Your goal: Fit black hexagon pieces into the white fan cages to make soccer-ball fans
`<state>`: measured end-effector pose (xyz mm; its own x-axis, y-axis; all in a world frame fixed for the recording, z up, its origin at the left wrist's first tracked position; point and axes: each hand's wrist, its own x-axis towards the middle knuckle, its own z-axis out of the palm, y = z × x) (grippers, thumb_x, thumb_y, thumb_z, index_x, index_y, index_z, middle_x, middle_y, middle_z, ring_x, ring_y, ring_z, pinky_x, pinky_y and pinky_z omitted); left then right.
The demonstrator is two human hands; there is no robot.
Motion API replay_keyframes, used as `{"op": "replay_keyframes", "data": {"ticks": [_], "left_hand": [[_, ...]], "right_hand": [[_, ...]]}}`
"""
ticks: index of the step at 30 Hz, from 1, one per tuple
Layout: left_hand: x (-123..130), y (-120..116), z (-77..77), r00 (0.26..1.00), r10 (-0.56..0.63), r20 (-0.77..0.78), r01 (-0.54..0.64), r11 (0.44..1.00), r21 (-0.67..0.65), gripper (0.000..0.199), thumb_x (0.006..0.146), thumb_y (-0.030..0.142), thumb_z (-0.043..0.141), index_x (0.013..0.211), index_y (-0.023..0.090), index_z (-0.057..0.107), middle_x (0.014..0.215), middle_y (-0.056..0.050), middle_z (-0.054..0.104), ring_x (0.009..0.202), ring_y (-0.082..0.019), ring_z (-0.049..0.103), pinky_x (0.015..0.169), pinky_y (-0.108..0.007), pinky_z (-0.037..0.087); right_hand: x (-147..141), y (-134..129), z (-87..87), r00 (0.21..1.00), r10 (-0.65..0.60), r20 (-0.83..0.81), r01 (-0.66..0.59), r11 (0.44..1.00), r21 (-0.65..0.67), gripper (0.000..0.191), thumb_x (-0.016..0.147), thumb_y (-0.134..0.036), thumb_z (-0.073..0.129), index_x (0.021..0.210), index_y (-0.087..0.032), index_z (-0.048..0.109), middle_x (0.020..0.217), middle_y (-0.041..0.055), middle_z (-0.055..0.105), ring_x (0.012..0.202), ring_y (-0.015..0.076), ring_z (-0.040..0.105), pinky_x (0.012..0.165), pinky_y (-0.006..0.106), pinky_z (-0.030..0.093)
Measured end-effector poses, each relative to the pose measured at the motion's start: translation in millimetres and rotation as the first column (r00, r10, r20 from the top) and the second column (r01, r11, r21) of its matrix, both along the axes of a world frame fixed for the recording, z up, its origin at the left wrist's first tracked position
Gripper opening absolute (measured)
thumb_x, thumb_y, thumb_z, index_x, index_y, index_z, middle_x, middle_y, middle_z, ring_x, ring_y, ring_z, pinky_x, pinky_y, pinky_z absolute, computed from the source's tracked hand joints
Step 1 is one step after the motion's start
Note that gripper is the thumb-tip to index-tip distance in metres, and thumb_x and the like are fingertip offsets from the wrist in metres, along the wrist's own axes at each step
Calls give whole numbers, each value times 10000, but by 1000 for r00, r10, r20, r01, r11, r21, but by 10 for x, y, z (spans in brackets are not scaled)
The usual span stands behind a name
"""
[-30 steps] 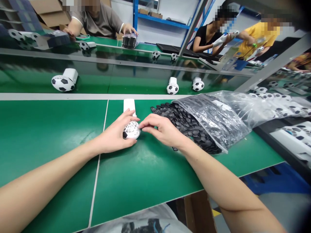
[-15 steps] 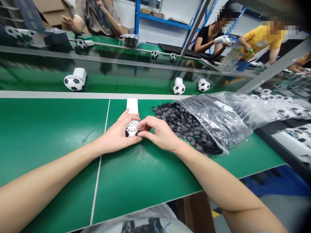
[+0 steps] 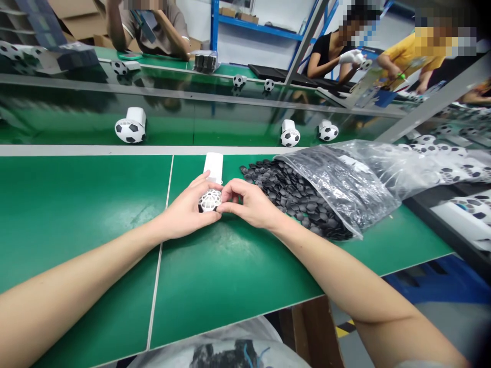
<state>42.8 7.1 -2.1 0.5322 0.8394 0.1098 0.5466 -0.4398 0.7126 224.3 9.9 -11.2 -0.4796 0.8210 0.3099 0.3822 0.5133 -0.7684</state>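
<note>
A white piece with a football-patterned round end [image 3: 210,200] and a flat white tail [image 3: 214,166] lies on the green table in front of me. The round end shows a lattice of holes, with black patches along its near edge. My left hand [image 3: 192,210] is wrapped round its left side, thumb in front and fingers behind. At its right edge my right hand [image 3: 247,203] is closed in a pinch; whatever small part sits between those fingertips is hidden. To the right, a heap of small black pieces [image 3: 295,197] spills from a clear plastic bag [image 3: 345,179].
Beyond the table's pale edge strip [image 3: 153,150] runs a green conveyor carrying several football pieces [image 3: 131,130]. A second clear bag [image 3: 425,163] with football-patterned parts is at the right, above a black tray [image 3: 441,214]. Co-workers sit across the line.
The white piece has turned slightly, its tail now leaning to the right. On the near conveyor the football pieces have shifted right. A co-worker opposite has raised their arms.
</note>
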Motion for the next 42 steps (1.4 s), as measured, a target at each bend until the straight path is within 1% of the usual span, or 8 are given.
{"op": "replay_keyframes", "data": {"ticks": [6, 9, 12, 18, 22, 27, 32, 42], "left_hand": [[-32, 11, 16, 995, -76, -65, 75, 997, -19, 427, 719, 363, 599, 1115, 251, 485, 1390, -55, 353, 1343, -272, 177, 1059, -458, 247], [-17, 13, -40, 999, -36, -14, 37, 999, 27, 472, 683, 423, 648, 1090, 241, 493, 1357, -84, 373, 1327, -282, 217, 1062, -469, 230], [-2, 32, -85, 999, -39, 23, 37, 997, 67, 461, 652, 360, 677, 1061, 229, 509, 1273, -91, 398, 1291, -278, 268, 1062, -456, 235], [-37, 79, -53, 989, 146, 30, -144, 988, -64, 534, 587, 294, 683, 1078, 211, 489, 1085, -60, 377, 1033, -237, 471, 942, -410, 394], [-55, 58, -30, 987, 152, 50, -147, 985, -92, 508, 583, 195, 630, 1072, 221, 494, 1055, -41, 400, 961, -209, 494, 876, -373, 430], [-54, 37, -54, 984, 155, 87, -148, 986, -78, 551, 559, 296, 708, 1068, 214, 512, 1058, -47, 416, 974, -221, 496, 889, -374, 419], [-69, 41, -63, 986, 141, 90, -135, 988, -76, 576, 551, 279, 708, 1090, 223, 512, 1074, -51, 418, 981, -219, 504, 885, -364, 427], [-86, 14, -42, 993, 103, 53, -103, 995, -13, 487, 618, 251, 630, 1084, 210, 496, 1062, -37, 450, 976, -213, 498, 897, -365, 402]], "right_hand": [[168, 28, 167, 947, -121, 296, 115, 993, 38, 229, 699, -370, 687, 731, -184, 557, 734, -15, 566, 676, 118, 499, 609, 229, 378], [350, 25, 280, 765, -303, 569, 270, 952, 144, 207, 680, -342, 702, 790, -205, 593, 824, 16, 579, 769, 160, 530, 619, 246, 368], [472, 30, 300, 608, -312, 730, 333, 935, 123, 192, 695, -299, 682, 861, -233, 609, 869, 20, 587, 808, 178, 555, 608, 244, 366], [489, 85, 197, 629, -296, 719, 351, 933, 77, 93, 761, -219, 580, 849, -224, 610, 888, 19, 606, 795, 162, 587, 629, 235, 393], [505, 109, 142, 646, -278, 710, 326, 943, 73, 173, 765, -216, 550, 921, -243, 620, 956, 26, 601, 831, 183, 595, 650, 259, 411], [561, 160, 60, 702, -244, 669, 268, 961, 69, 152, 782, -235, 503, 821, -251, 649, 862, 30, 629, 772, 198, 608, 673, 285, 441], [564, 178, -27, 762, -263, 591, 257, 962, 96, 241, 836, -315, 427, 906, -295, 657, 964, 29, 648, 810, 217, 622, 718, 322, 463], [438, 33, 211, 752, -260, 606, 234, 964, 124, 193, 827, -178, 449, 771, -211, 631, 876, 37, 610, 797, 159, 588, 737, 262, 428]]}}
